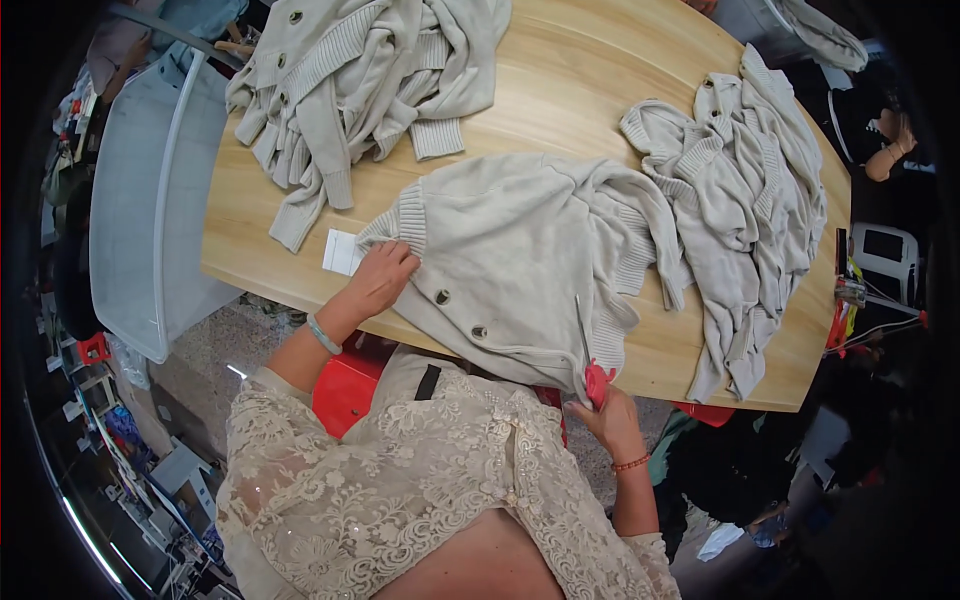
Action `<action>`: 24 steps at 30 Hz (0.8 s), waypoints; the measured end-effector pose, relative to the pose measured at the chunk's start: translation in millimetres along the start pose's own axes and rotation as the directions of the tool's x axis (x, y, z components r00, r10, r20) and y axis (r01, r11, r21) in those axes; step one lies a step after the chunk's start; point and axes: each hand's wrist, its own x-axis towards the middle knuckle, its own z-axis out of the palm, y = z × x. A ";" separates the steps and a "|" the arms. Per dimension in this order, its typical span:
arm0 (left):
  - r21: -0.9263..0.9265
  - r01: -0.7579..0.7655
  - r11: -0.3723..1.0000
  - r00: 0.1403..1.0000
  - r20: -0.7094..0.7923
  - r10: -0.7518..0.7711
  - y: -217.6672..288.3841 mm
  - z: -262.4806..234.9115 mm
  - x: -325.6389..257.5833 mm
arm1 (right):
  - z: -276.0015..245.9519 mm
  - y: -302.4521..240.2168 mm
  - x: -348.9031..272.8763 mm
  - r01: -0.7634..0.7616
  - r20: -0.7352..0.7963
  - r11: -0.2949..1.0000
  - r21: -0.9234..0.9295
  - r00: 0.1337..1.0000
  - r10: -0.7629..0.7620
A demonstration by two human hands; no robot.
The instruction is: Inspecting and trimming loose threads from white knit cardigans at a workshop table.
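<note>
A beige knitted cardigan (510, 230) with dark buttons lies spread across the near part of the table. At its left end, my left hand (385, 278) has its fingers closed on the ribbed edge. A small white paper tag (342, 252) sticks out beside that hand. My right hand (612, 418) is wrapped round the red handles of a pair of scissors (597, 382), at the cardigan's lower right corner. The thin metal blades point away from me and lie against the fabric. How far the blades are spread I cannot tell.
More beige cardigans are heaped at the table's far left (400, 70) and right (745, 190). The wooden table (560, 90) has a curved near edge. A translucent white bin (135, 200) stands on the left. Red stools (345, 395) show under the near edge. Another person's hand (890, 150) is at far right.
</note>
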 end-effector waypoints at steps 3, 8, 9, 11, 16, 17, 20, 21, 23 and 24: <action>-0.052 0.062 0.997 0.997 -0.047 -0.064 -9.7 16.4 -1.6 | -11.8 -36.9 8.2 -0.044 0.021 0.988 0.145 0.999 0.042; -0.109 0.079 0.991 0.992 -0.084 -0.089 -6.4 17.2 3.9 | 9.7 -3.0 4.3 -0.142 -0.223 0.952 -0.270 0.971 0.082; -0.113 0.093 0.989 0.990 -0.096 -0.104 -4.5 15.8 4.5 | 6.2 -2.8 3.2 -0.139 -0.220 0.952 -0.273 0.972 0.078; -0.120 0.110 0.987 0.987 -0.108 -0.123 -5.3 15.1 5.5 | 0.7 -2.2 2.3 -0.182 -0.283 0.921 -0.345 0.956 0.083; -0.203 0.103 0.974 0.962 -0.228 -0.150 -16.4 11.3 22.5 | -3.0 -16.7 14.7 0.266 -0.530 0.958 -0.111 0.799 -0.283; -0.216 0.105 0.971 0.951 -0.262 -0.161 -18.5 9.9 26.8 | -1.2 -24.2 15.5 0.202 -0.448 0.979 0.033 0.878 -0.166; -0.312 0.106 0.944 0.952 -0.242 -0.187 -25.6 8.5 38.4 | 2.8 -51.9 33.1 0.200 -0.265 0.975 0.098 0.949 -0.168; -0.312 0.105 0.944 0.952 -0.244 -0.187 -27.4 8.4 40.4 | 5.8 -52.9 42.2 0.262 -0.188 0.965 0.003 0.948 -0.257; -0.342 0.052 0.938 0.958 -0.250 -0.144 -29.6 9.1 45.7 | 20.4 -59.0 59.7 0.290 -0.103 0.957 0.029 0.953 -0.286; -0.338 0.055 0.940 0.958 -0.247 -0.145 -33.2 11.1 45.2 | 27.2 -65.5 69.1 0.272 -0.034 0.961 0.043 0.962 -0.271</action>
